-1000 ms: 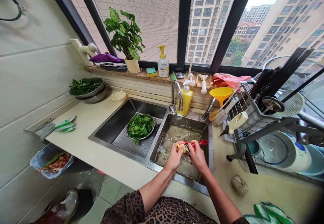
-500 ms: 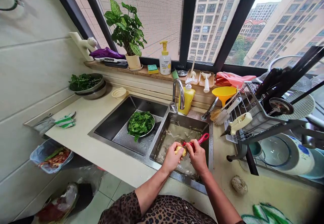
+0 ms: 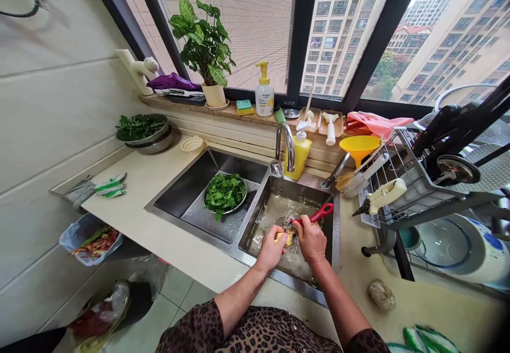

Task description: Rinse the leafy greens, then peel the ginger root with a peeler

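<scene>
A yellow piece of food [image 3: 289, 237] is pinched in the left hand [image 3: 271, 249], over the middle of the right basin [image 3: 337, 236]. A red peeler [image 3: 322, 212] is gripped in the right hand [image 3: 313, 240], its handle pointed far and right. The peeling seems well begun, pale flesh being bared; what skin is left cannot be told. Both hands are held close together, backs upward. Leafy greens [image 3: 226, 192] are set in the left basin [image 3: 187, 183].

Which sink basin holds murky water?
The right basin, under the left hand and right hand: murky water covers its bottom. The left basin shows its wet metal bottom beside leafy greens.
</scene>
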`<action>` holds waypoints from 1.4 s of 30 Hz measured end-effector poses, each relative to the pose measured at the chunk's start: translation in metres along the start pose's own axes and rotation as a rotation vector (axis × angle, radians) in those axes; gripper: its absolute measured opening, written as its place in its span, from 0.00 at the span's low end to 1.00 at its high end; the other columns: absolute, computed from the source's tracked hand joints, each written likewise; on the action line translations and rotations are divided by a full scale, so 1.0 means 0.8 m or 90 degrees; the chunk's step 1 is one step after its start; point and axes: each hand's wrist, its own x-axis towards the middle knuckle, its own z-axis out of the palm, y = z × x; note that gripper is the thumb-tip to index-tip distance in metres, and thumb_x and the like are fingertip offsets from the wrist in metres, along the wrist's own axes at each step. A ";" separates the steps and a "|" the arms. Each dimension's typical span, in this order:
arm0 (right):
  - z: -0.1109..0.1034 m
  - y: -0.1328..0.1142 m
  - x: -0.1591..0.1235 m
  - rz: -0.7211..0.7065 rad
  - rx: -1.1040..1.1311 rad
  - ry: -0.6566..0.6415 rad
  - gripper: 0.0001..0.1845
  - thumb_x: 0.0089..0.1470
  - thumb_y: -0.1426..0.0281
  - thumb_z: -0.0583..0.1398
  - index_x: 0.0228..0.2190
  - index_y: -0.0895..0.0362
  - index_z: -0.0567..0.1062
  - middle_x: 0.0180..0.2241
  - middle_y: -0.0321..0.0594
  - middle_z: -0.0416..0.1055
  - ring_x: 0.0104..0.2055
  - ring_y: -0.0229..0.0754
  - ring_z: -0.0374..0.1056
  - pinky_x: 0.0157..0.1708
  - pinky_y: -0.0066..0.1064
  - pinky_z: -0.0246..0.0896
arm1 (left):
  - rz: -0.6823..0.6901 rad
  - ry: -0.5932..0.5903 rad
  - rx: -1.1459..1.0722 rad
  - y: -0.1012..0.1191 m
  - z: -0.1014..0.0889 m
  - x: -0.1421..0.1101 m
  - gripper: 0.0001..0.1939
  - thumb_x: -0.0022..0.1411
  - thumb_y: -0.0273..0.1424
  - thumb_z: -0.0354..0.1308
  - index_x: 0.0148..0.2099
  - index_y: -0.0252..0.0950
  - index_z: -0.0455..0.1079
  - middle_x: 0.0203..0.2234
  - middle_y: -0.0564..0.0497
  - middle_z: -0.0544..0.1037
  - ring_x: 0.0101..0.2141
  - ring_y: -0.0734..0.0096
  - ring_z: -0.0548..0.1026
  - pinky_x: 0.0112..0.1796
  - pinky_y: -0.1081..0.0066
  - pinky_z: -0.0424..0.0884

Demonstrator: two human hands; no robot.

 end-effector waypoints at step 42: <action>0.113 0.035 -0.050 0.066 0.022 -0.422 0.04 0.47 0.69 0.57 0.26 0.55 0.73 0.21 0.40 0.69 0.22 0.39 0.66 0.21 0.27 0.50 | -0.200 -0.074 -0.435 0.003 -0.026 0.006 0.24 0.44 0.40 0.65 0.37 0.35 0.58 0.27 0.53 0.70 0.19 0.83 0.67 0.19 0.82 0.61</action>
